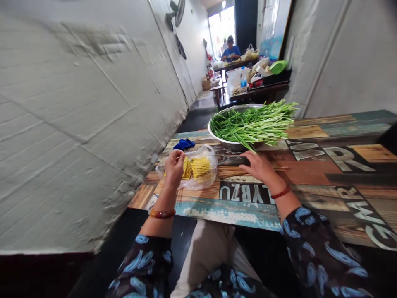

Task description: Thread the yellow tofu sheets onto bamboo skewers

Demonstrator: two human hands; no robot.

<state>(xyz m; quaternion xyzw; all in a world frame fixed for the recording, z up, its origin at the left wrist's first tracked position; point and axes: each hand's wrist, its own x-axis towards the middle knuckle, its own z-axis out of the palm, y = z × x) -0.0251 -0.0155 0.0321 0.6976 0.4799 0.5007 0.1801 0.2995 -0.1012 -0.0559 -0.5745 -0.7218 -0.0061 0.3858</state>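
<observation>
My left hand (174, 166) is closed in a pinch on one end of a thin skewer (214, 155), which stretches across toward my right hand. My right hand (257, 166) is at the skewer's other end, thumb and fingers apart. Under and beside my left hand lies a clear plastic bag (208, 182) with yellow scored pieces of food (201, 167) on it. More brown skewers (232, 170) lie on the table between my hands. Beyond my right hand stands a metal bowl (231, 145) heaped with long green stalks (254, 124).
A blue cloth (184, 144) lies on the patterned table (248, 213) past my left hand. A white wall (77, 124) runs close on the left. Farther back, a person in blue sits at another table, and a water bottle (243, 80) stands among bags.
</observation>
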